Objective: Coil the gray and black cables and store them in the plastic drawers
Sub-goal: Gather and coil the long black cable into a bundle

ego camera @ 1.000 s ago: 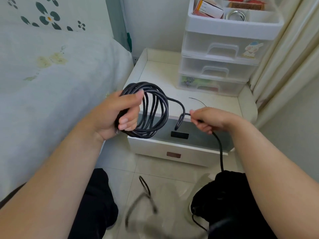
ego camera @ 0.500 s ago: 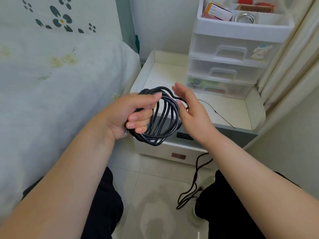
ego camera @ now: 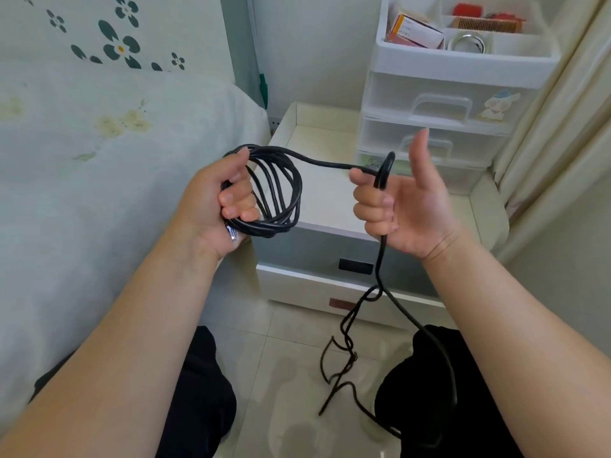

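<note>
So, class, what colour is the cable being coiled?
Black: the cable, clearest in the head view.

Floral bedsheet (ego camera: pixel 82 166), white nightstand (ego camera: pixel 330 193), cream curtain (ego camera: pixel 562 133), glossy tiled floor (ego camera: pixel 291 375)

My single head view looks forward and down, close over both forearms; the nightstand (ego camera: pixel 317 143) sits at twelve o'clock, the bed (ego camera: pixel 99 166) at ten.

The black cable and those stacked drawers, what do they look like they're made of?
Black cable: likely rubber or soft plastic sheathing, smooth with a slight sheen; it bends into loose loops. Stacked drawers: apparently translucent, frosted plastic with white frames; contents show dimly through the bottom front.
</note>
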The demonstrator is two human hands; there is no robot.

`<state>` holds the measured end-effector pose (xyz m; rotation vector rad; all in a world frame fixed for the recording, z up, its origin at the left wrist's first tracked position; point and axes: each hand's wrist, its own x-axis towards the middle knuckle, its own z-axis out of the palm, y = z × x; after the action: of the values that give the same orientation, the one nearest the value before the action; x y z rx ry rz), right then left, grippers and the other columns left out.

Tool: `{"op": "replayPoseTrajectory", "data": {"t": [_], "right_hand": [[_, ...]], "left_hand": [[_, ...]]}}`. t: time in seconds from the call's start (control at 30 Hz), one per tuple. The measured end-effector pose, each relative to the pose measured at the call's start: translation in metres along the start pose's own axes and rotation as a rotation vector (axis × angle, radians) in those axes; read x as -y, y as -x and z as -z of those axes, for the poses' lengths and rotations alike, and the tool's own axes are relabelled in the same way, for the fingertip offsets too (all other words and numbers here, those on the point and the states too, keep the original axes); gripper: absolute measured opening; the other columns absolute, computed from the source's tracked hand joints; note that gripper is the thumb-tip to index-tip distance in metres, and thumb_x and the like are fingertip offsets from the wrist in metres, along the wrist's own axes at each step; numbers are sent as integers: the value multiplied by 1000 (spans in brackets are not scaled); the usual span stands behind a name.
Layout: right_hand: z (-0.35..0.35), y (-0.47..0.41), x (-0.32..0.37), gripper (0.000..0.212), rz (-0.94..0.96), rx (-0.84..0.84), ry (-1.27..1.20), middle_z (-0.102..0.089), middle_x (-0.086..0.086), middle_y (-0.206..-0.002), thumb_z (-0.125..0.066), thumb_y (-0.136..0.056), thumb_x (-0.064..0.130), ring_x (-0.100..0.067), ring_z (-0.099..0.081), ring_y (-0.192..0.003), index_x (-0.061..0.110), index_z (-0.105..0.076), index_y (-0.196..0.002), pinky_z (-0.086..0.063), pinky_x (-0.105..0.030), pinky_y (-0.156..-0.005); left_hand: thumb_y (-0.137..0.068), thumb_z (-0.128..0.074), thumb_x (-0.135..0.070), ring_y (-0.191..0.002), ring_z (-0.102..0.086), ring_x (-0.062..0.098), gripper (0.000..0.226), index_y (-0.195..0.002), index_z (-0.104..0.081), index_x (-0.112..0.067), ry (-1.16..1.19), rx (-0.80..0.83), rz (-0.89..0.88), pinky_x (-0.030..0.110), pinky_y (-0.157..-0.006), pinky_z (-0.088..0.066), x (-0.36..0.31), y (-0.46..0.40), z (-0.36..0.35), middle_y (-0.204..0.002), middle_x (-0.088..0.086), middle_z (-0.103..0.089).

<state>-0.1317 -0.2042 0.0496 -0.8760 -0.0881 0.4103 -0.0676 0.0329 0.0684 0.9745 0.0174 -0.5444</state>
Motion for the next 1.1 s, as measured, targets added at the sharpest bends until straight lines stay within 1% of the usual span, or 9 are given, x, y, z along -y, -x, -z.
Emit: {"op": "replayPoseTrajectory", "data": {"t": [0.17,0.4,0.47,0.53,0.7,0.8,0.9,1.0,1.1], "right_hand": [[-11,0,-8,57,8,52,188,-24,7,-61,-75,-59,66,-8,-21,-53,17,-50,-75,-26,-16,-44],[-22,4,-11,64,9,-19,509,-44,1,-78,-63,-53,82,-18,-49,-79,22,-47,-66,-42,-40,-91],[-20,7,-9,48,47,-123,588,-55,1,-80,-73,-56,63,-19,-61,-88,21,-52,-68,-40,-44,-98],[-20,8,-9,28,95,-189,592,-68,3,-88,-65,-60,41,-20,-64,-103,19,-61,-77,-39,-42,-101],[-34,5,-16,25,285,-269,611,-71,-4,-110,-50,-76,13,-22,-59,-118,13,-65,-96,-39,-40,-106],[-41,4,-17,30,355,-291,434,-73,-8,-98,-47,-81,6,-29,-68,-100,-4,-61,-105,-48,-41,-99],[-41,5,-10,27,345,-329,293,-71,-8,-90,-39,-94,3,-28,-68,-66,-9,-53,-114,-58,-43,-75],[-34,11,0,37,148,-289,103,-67,-8,-87,-43,-87,15,-14,-50,-41,2,-53,-120,-51,-28,-45],[-21,13,4,31,-124,-344,102,-65,-10,-80,-44,-83,17,-9,-37,-33,8,-48,-113,-36,-18,-33]], "left_hand": [[-93,-54,-27,-28,-23,7,44,-53,-35,-22,133,-130,-65,17,-35,-25,0,-3,2,-34,-9,-25],[-95,-54,-28,-30,-23,8,42,-58,-35,-21,64,-231,-149,19,-36,-26,5,-6,6,-37,-7,-25],[-95,-55,-28,-31,-24,9,42,-58,-37,-20,-31,-244,-202,19,-37,-28,8,-6,6,-36,-5,-26],[-94,-56,-28,-31,-24,10,44,-56,-38,-18,-102,-260,-246,19,-37,-30,9,-6,6,-36,-4,-27],[-93,-59,-32,-33,-23,11,46,-55,-38,-19,-112,-306,-220,20,-37,-29,11,-9,9,-37,-4,-27],[-92,-60,-33,-34,-22,11,49,-50,-39,-20,-103,-328,-189,20,-38,-28,15,-12,8,-37,-4,-27],[-93,-60,-33,-33,-24,9,45,-54,-40,-20,-37,-333,-169,20,-37,-28,14,-13,9,-38,-5,-28],[-94,-58,-32,-33,-24,8,43,-57,-41,-20,25,-319,-181,20,-36,-28,10,-12,12,-39,-6,-29],[-94,-57,-34,-33,-24,8,46,-53,-40,-21,58,-296,-223,20,-37,-28,5,-11,14,-39,-6,-27]]}}
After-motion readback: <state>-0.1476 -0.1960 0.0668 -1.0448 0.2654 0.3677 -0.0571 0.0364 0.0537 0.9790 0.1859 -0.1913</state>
